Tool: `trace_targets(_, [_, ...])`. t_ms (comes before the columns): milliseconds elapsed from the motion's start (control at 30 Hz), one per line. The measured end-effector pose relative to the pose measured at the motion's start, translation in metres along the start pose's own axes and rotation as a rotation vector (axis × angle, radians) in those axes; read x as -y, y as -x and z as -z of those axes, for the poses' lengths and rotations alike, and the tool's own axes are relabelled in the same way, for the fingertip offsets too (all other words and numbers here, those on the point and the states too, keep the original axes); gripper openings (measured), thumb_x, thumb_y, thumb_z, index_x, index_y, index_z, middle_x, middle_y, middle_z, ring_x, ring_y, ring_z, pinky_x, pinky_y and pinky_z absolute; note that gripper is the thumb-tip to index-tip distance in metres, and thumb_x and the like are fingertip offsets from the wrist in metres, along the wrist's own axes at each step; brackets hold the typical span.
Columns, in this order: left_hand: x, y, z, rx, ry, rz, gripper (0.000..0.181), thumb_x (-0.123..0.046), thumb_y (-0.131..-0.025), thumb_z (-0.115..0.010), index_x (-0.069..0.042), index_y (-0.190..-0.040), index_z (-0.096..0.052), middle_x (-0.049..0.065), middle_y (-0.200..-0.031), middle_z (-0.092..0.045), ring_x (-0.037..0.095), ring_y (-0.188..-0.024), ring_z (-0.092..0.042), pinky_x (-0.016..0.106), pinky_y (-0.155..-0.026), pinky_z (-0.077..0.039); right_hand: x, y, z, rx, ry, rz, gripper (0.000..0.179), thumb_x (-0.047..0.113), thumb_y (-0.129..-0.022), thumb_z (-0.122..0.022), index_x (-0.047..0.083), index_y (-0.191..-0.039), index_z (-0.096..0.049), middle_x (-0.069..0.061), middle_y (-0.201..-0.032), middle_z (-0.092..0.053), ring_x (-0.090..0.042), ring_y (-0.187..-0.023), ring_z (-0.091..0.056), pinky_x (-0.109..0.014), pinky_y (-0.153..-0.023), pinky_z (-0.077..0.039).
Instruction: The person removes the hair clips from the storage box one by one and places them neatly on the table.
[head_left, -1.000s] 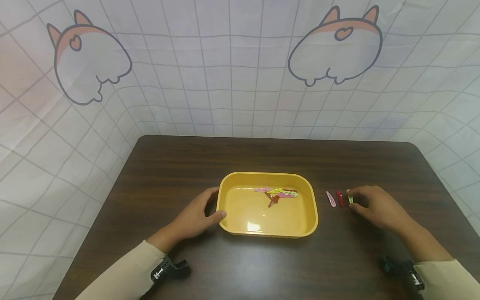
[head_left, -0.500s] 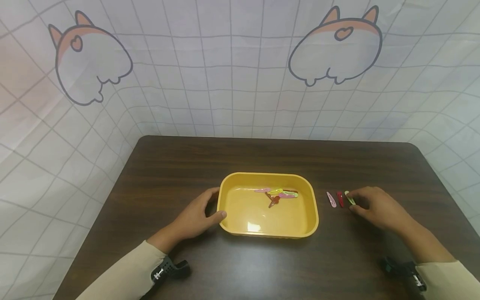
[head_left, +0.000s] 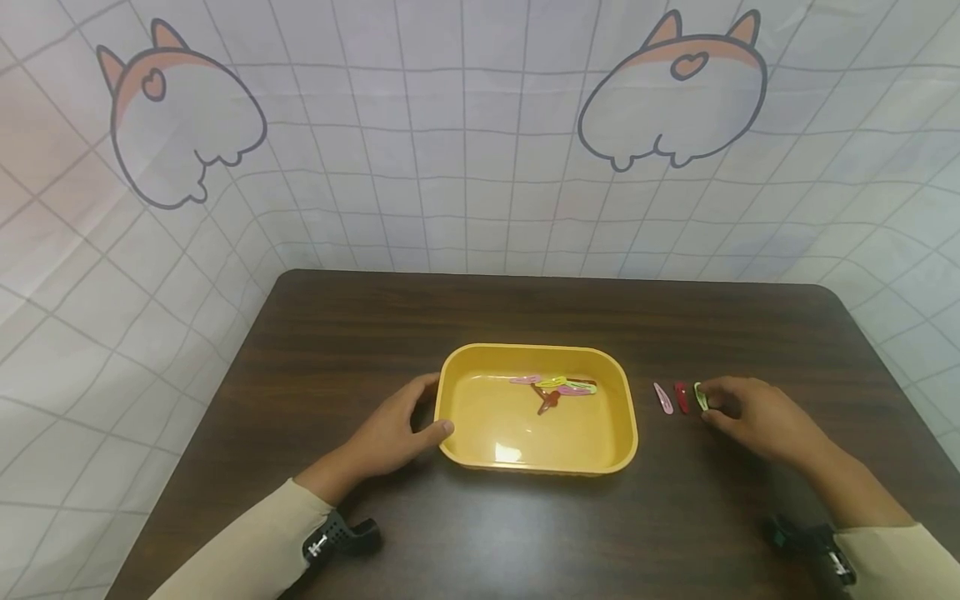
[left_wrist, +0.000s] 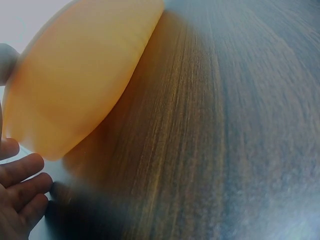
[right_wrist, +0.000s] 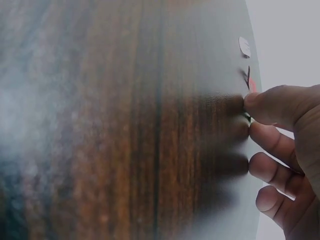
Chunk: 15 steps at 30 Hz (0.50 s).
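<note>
Head view: we find the green clip on the tabletop, at the right end of a row beside the red clip and the pink clip. Its long axis runs mostly away from the person, the far end leaning slightly left. We note a slim, pale green loop, partly covered by the right hand, whose thumb and index finger pinch it. The left hand grips the left end of the yellow tray, thumb over the rim. The tray's long axis lies left to right; it is glossy with rounded corners, and several mixed clips lie inside towards the far wall.

Left wrist view: we see the tray's smooth outer wall, orange in this light, with the thumb at its edge and fingers at the end; contact of the lower ones we cannot tell.

Right wrist view: thumb and index fingertips nearly meet, a sliver of green between them; the remaining fingers stand apart. The red and pink clips, blurred, sit beyond the thumb.
</note>
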<state>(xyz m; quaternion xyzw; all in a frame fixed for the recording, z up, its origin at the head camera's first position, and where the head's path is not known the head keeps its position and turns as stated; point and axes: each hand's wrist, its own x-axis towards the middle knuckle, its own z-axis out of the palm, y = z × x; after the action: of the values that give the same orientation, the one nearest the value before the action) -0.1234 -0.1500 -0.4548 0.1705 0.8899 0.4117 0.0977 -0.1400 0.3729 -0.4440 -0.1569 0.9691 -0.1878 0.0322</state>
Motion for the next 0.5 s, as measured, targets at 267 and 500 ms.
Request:
trace_targets(267, [-0.001, 0.000, 0.001, 0.000, -0.005, 0.004, 0.072, -0.041, -0.095, -0.072, -0.013, -0.153, -0.042, 0.004, -0.148, -0.051, 0.025, -0.139, -0.046, 0.054, -0.113, -0.036, -0.001, 0.000, 0.001, -0.010, 0.007, 0.001, 0.036, 0.020, -0.088, -0.081, 0.003, -0.117, -0.070, -0.006, -0.097, -0.073, -0.034, -0.094, -0.069, -0.060, -0.082, -0.051])
trace_targets(500, [-0.001, 0.001, 0.000, 0.002, -0.007, 0.015, 0.073, -0.043, -0.095, -0.072, -0.012, -0.153, -0.042, 0.005, -0.149, -0.051, 0.026, -0.140, -0.045, 0.055, -0.113, -0.035, 0.013, -0.004, 0.023, -0.045, -0.005, -0.020, 0.039, 0.022, -0.093, -0.077, 0.001, -0.124, -0.067, -0.017, -0.109, -0.072, -0.041, -0.102, -0.067, -0.064, -0.084, -0.049])
